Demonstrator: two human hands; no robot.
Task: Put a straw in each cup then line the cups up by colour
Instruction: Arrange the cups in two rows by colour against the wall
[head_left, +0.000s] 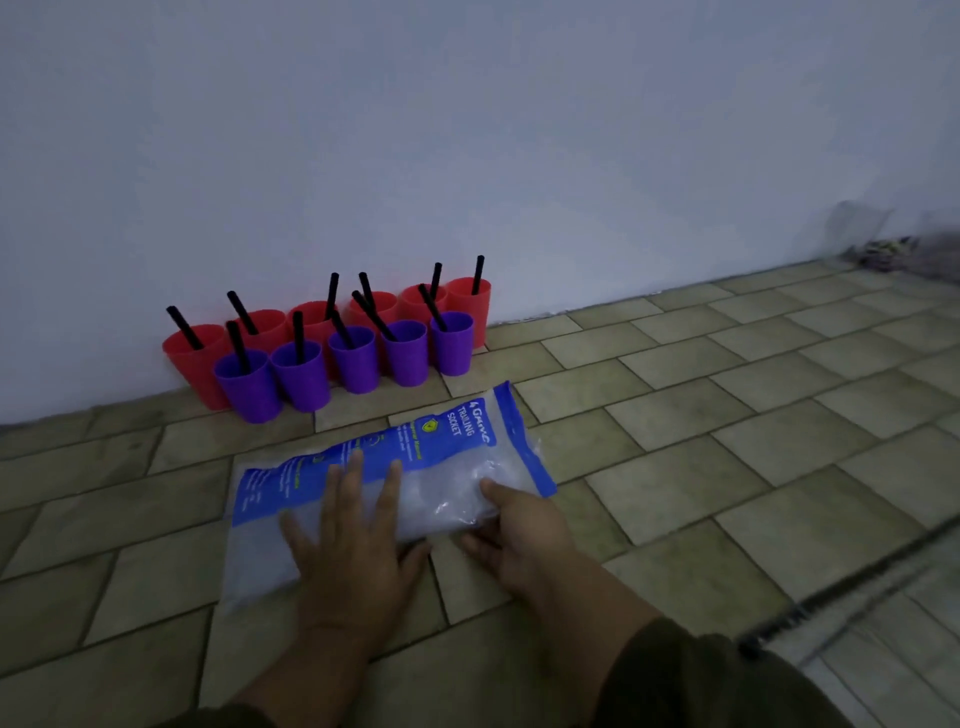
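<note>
Several red cups (195, 364) stand in a row against the wall, and several purple cups (354, 358) stand in a second row just in front of them. A black straw (184, 327) sticks out of each cup. On the floor nearer me lies a blue and clear plastic bag (452, 462). My left hand (353, 545) lies flat on the bag with its fingers spread. My right hand (519, 535) grips the bag's near right edge, thumb on top.
The floor is beige tile (727, 441) and runs wide to the right. A white wall (467, 156) stands right behind the cups. A dark strip with paler flooring (857, 623) lies at the lower right. Some blurred clutter (883, 249) sits by the far right wall.
</note>
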